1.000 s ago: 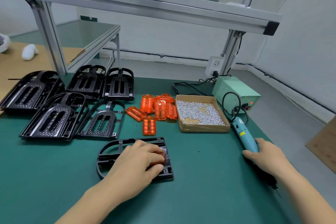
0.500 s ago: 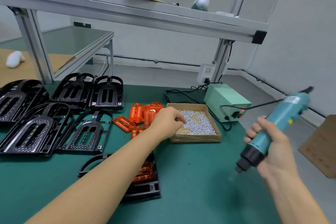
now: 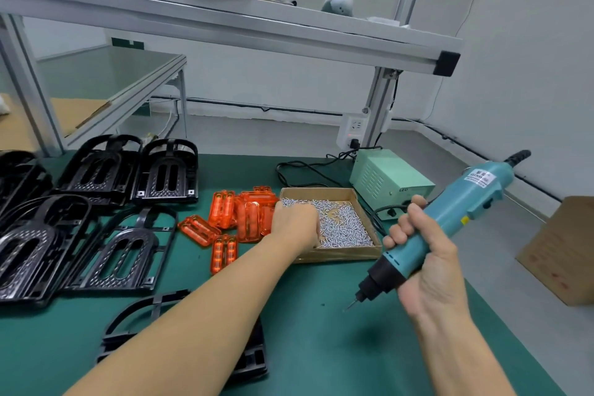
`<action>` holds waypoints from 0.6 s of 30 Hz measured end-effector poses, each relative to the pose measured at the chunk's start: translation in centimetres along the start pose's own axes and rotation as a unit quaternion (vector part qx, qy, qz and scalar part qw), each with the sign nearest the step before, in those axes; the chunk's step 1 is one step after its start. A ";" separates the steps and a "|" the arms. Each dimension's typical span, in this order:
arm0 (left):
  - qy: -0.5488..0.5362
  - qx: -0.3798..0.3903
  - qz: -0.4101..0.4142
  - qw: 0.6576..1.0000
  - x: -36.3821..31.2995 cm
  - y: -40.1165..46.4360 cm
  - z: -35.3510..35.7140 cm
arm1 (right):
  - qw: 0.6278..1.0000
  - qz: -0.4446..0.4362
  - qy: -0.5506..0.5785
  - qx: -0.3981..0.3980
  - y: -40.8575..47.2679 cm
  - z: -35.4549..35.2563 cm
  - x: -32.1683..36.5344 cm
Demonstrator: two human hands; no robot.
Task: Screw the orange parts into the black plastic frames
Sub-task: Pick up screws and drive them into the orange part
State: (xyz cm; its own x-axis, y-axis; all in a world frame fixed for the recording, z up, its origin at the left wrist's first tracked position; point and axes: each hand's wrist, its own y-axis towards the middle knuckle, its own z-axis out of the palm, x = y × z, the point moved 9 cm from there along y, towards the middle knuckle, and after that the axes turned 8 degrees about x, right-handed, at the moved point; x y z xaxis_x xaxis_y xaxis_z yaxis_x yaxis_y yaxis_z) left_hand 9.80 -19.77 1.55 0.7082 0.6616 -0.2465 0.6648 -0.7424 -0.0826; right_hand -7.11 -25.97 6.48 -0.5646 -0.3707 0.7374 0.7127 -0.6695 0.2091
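The left hand [image 3: 294, 223] is down in the cardboard box of screws [image 3: 337, 228]. Its fingers are bent into the pile of little silver screws, but the back of the hand hides the tips, so I cannot tell if they are pinching a screw or not.

The right hand [image 3: 424, 264] has its fingers wrapped tight round the blue electric screwdriver [image 3: 434, 235]. The bit points down and to the left, up in the air above the green worktop [image 3: 321, 347].

The loose orange parts [image 3: 239, 219] lie in a heap just beside the left fingers, on the side away from the box. The black plastic frame [image 3: 254, 360] being worked on is close to the person, mostly hidden under the left arm, so I cannot see if an orange part sits in it. More black frames [image 3: 122, 251] are stacked farther off past the orange heap.

What could go wrong: the screws are tiny and slippery, so the fingers may grab too many, or drop one on the worktop. The arm crosses right over the frame, so pulling back low could bump it. The driver cord [image 3: 376, 215] runs by the box and could snag it
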 end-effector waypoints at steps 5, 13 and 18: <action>-0.003 0.010 0.043 0.999 -1.0 -0.5 -0.1 | 1.000 -0.018 -0.009 0.005 0.0 0.4 0.1; -0.563 -0.035 0.046 0.824 3.3 -7.5 -3.0 | 0.997 -0.057 0.031 0.041 -0.9 1.9 1.4; -0.693 -0.027 0.023 0.720 5.8 -13.1 -2.4 | 0.991 -0.103 0.059 0.068 -1.6 4.9 2.2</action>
State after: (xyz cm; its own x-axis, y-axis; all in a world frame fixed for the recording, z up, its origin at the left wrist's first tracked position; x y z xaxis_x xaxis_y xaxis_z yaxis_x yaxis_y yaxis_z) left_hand 5.73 -5.97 3.48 -0.1621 -0.1319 -0.9779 0.6828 -0.7305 -0.0147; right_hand -7.47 -22.60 10.93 -0.7433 -0.3122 0.5917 0.6219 -0.6484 0.4391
